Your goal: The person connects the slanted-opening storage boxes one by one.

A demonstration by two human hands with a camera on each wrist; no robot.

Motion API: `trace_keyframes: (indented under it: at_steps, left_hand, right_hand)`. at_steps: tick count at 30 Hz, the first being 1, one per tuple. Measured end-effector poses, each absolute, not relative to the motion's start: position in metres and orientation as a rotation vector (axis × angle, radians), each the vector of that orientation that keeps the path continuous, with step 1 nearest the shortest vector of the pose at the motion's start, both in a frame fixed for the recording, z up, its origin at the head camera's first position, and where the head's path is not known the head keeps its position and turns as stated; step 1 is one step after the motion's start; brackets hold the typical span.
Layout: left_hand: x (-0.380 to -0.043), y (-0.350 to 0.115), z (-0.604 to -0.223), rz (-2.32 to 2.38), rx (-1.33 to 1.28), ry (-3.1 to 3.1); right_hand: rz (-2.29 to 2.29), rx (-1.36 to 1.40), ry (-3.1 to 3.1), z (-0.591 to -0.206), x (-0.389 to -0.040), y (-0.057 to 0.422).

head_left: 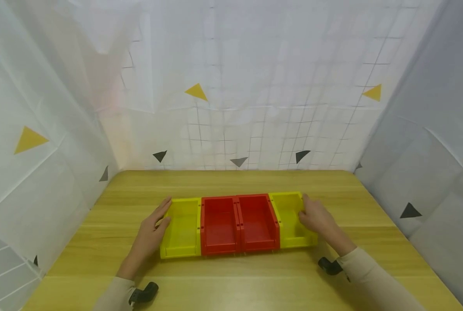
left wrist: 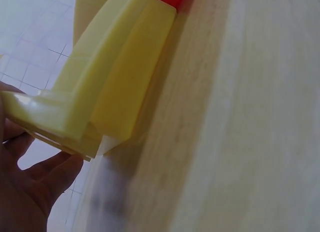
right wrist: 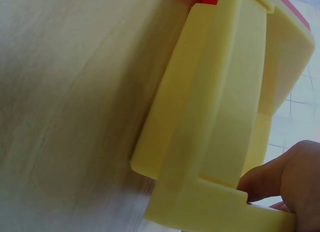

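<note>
Four-sided open storage bins stand side by side in one row in the head view. A yellow bin (head_left: pixel 181 251) forms the left end, two red bins (head_left: pixel 220 249) (head_left: pixel 259 245) sit in the middle, and another yellow bin (head_left: pixel 299 242) forms the right end. My left hand (head_left: pixel 150 231) lies against the outer wall of the left yellow bin, fingers fairly straight and thumb touching its side. At the other end my right hand (head_left: pixel 319 219) pinches the outer wall of the right yellow bin, with the thumb (right wrist: pixel 262 182) inside it and the other fingers largely hidden.
The row stands on a wooden table (head_left: pixel 231 285). White sheeting (head_left: pixel 254 86) with triangle marks hangs behind and on both sides. Dark wrist-worn devices (head_left: pixel 143 294) (head_left: pixel 329 266) sit below each hand.
</note>
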State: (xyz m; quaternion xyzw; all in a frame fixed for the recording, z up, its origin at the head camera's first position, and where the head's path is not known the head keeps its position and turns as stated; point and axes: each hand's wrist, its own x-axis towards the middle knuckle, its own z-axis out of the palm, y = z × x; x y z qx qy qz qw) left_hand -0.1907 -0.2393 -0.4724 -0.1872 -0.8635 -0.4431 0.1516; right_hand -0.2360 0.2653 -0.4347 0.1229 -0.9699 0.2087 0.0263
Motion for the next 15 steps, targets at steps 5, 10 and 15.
trace_keyframes:
  at_steps: [5,10,15]
  left_hand:
    - [-0.1914,-0.2389,-0.4715,-1.258,-0.545,-2.484]
    - [-0.1923,-0.2387,-0.4704,-1.246,-0.543,-2.497]
    - [-0.1927,-0.2403,-0.4683,-1.261,-0.533,-2.502]
  right_hand:
    - [0.636,0.355,-2.998,-0.4355,-0.2374,0.2663]
    - [0.635,0.318,-3.018,-0.4352,-0.2383,0.2669]
    - [0.683,0.288,-3.045,-0.4371,-0.2382,0.2679]
